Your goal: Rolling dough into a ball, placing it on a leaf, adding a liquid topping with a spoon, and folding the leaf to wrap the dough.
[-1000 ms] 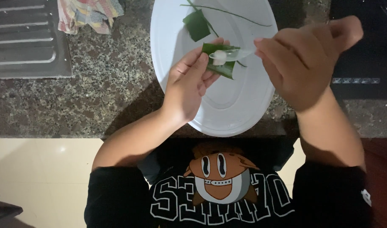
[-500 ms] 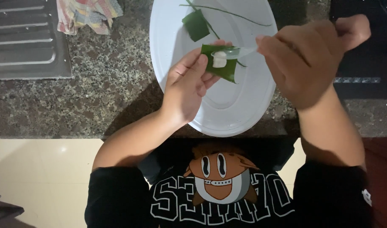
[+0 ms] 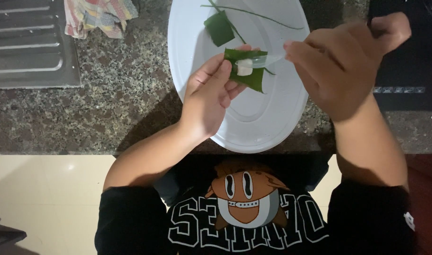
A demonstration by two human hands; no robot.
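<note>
Granite counter [image 3: 83,118] is running under it all, a striped cloth [image 3: 100,16] lying far left; left hand [image 3: 209,101] is cupping a green leaf [image 3: 251,71] over the white plate [image 3: 272,127], catching spills, while right hand [image 3: 338,71] is pinching a clear spoon [image 3: 268,60], laying a white lump [image 3: 244,67] on it.

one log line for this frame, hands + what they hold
left hand: holds green leaf with white paste | right hand: holds clear spoon at paste | under: white plate, folded leaf

plate [image 3: 197,28] top cut off; cloth [image 3: 100,16] cropped
</note>
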